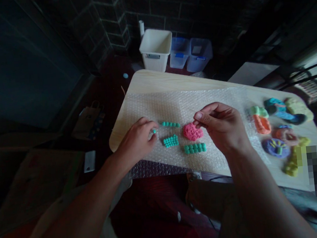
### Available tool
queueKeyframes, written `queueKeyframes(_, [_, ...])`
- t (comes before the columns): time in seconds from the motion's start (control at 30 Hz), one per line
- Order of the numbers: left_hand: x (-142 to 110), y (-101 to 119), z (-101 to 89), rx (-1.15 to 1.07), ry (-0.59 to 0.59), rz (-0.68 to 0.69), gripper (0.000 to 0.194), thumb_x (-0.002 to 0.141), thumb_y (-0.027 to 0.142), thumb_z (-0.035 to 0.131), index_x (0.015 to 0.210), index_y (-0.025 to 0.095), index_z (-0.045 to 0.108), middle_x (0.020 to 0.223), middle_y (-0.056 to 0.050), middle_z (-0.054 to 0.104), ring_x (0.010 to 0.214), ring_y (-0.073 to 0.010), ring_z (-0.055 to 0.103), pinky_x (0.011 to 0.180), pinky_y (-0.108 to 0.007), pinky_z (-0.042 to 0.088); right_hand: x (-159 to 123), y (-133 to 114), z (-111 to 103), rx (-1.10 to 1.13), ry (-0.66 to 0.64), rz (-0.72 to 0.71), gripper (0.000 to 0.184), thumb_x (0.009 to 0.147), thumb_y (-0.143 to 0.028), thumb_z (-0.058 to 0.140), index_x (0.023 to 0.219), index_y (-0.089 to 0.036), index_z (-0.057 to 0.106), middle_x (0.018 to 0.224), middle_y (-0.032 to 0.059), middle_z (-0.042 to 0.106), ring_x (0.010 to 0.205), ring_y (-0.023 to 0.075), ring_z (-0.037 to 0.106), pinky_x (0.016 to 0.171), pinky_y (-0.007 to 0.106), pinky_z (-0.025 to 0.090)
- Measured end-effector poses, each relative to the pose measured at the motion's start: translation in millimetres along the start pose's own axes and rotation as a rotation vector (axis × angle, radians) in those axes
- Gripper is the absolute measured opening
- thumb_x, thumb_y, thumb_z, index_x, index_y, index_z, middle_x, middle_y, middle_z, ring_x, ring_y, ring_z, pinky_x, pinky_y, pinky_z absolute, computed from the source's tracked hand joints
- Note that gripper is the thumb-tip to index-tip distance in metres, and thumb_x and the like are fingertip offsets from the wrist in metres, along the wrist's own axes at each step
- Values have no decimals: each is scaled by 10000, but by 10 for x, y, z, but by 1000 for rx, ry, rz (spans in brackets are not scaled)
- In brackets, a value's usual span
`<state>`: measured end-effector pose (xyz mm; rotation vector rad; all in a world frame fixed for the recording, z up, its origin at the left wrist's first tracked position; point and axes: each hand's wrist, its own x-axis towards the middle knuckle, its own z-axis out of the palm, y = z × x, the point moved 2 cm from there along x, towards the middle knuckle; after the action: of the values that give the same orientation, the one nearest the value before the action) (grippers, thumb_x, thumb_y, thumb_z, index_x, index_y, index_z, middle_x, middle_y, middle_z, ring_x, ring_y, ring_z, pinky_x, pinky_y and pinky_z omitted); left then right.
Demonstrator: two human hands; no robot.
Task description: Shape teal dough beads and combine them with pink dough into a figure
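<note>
My left hand (142, 138) is closed above the left part of the bubble wrap (151, 104), with a small green clay ball (154, 131) between thumb and fingertips. My right hand (221, 127) is raised over the right edge of a bumpy pink clay lump (192, 132). Its thumb and forefinger are pinched together; whether anything small is between them, I cannot make out. Between the hands lie a single row of green balls (171, 124), a block of small green balls (171, 141) and a double row of larger green balls (195, 148).
Colourful clay pieces (276, 147) lie on the right side of the wooden table (154, 79). Beyond its far edge stand a white bin (155, 61) and two clear plastic boxes (179, 59). A paper bag (87, 122) is on the floor to the left.
</note>
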<state>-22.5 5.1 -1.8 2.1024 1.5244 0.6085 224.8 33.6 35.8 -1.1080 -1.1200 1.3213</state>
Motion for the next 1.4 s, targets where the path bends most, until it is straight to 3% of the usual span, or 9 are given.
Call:
queueKeyframes(0.13, [-31, 107, 65, -18, -16, 20, 65, 919, 208, 744, 974, 186, 719, 1005, -88, 668, 924, -258, 662, 877, -402, 534, 14, 15, -5, 7, 14, 29, 295, 767, -425, 958, 926, -229, 806, 867, 41, 825, 750, 190, 776, 733, 368, 664])
queueKeyframes(0.23, [-46, 178, 164, -21, -89, 25, 166, 898, 291, 823, 937, 180, 706, 1015, -93, 670, 945, -275, 665, 875, -416, 530, 20, 7, 10, 4, -4, 40, 315, 849, -508, 886, 892, -218, 769, 779, 36, 784, 637, 161, 720, 630, 326, 622])
queueKeyframes(0.37, [-48, 203, 246, 5, -136, 17, 194, 888, 282, 843, 966, 159, 715, 1069, -115, 682, 1012, -299, 672, 911, -432, 524, 11, -13, 14, -54, 32, 22, 502, 915, -655, 771, 686, -233, 624, 582, 16, 651, 465, 126, 566, 444, 287, 450])
queueKeyframes(0.53, [-36, 220, 233, -26, -140, -29, 136, 865, 173, 803, 927, 169, 682, 967, -76, 699, 921, -253, 672, 824, -376, 495, -2, -39, 12, -42, 46, -59, 612, 983, -610, 715, 552, -234, 498, 498, -14, 520, 434, 105, 472, 442, 295, 333])
queueKeyframes(0.67, [-27, 245, 201, -131, -119, -78, 128, 855, 125, 735, 936, 188, 658, 832, -21, 682, 783, -203, 647, 703, -338, 438, 13, -46, 19, 21, 16, -51, 406, 934, -524, 805, 710, -230, 637, 652, -4, 620, 537, 122, 530, 495, 289, 396])
queueKeyframes(0.8, [-9, 219, 164, -335, -66, -112, 160, 820, 148, 774, 934, 195, 672, 814, 3, 675, 764, -175, 631, 690, -310, 450, 34, -30, 3, 15, 5, -60, 273, 829, -409, 919, 827, -216, 727, 755, 12, 706, 622, 130, 597, 570, 281, 486])
queueKeyframes(1.03, [46, 163, 122, -715, -60, -193, 249, 802, 242, 822, 993, 183, 674, 852, -8, 705, 746, -164, 631, 681, -305, 475, 29, -14, 17, 43, -24, -10, 227, 905, -417, 837, 982, -207, 800, 925, 66, 820, 745, 168, 730, 682, 325, 596])
queueKeyframes(1.27, [69, 186, 75, -819, -72, -224, 304, 772, 274, 844, 988, 170, 657, 863, -20, 708, 756, -165, 628, 693, -306, 464, 19, -32, -25, 102, 64, 17, 221, 684, -326, 1006, 787, -219, 842, 725, 21, 801, 575, 114, 680, 530, 235, 530])
queueKeyframes(1.4, [64, 181, 75, -820, -63, -220, 304, 771, 272, 848, 986, 169, 659, 868, -23, 711, 763, -167, 631, 700, -310, 469, 1, -49, -27, 74, 65, 8, 287, 698, -388, 1004, 655, -205, 787, 578, 1, 723, 467, 98, 603, 458, 229, 481])
